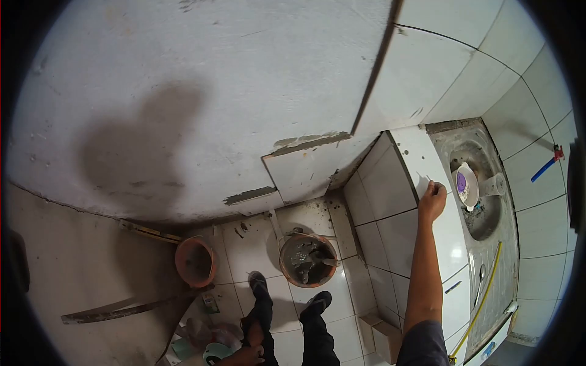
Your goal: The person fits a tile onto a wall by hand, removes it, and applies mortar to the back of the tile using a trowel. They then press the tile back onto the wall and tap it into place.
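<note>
My right hand reaches over the white tiled counter, close to the sink. Its fingers are closed in a pinch, with a tiny pale thing at the tips that I cannot make out. My left hand is low at the bottom edge, beside my leg. Its fingers are too dark and cut off to read. Just right of my right hand, a white strainer-like bowl with a purple piece sits in the metal sink, next to a clear cup.
A bucket of grey mortar with a trowel stands before my feet. Left of it are an orange bucket and a spirit level. A yellow tape measure, a spoon and a pen lie around the sink.
</note>
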Motion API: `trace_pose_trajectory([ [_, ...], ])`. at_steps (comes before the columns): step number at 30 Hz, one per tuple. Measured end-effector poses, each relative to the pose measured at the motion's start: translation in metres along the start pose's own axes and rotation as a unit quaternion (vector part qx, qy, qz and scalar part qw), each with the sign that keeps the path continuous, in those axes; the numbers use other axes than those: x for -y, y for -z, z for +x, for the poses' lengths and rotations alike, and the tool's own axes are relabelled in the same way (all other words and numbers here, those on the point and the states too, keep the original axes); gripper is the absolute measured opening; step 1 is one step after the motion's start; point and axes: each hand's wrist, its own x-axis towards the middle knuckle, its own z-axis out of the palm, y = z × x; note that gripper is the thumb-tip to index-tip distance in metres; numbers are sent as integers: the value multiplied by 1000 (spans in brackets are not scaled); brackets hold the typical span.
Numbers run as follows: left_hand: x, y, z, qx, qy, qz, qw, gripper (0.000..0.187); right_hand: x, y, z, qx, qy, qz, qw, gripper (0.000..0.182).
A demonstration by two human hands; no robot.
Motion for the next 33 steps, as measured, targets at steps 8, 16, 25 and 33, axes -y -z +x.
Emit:
trace_pose_trajectory([
  [8, 104, 23, -12, 49, -14, -16, 999, 39, 6, 31, -108, 103, 48, 77, 991, 23],
  [16, 178, 108, 61, -111, -75, -289, 948, 22, 16, -22, -514, 631, -316, 250, 663, 14],
  [25, 272, 216, 251, -368, -18, -150, 918, 24, -107, -223, -729, 584, -500, 150, 622, 21],
  [33, 295, 226, 427, -278, -111, -127, 946, 28, -154, -294, -783, 479, -521, 230, 668, 22],
])
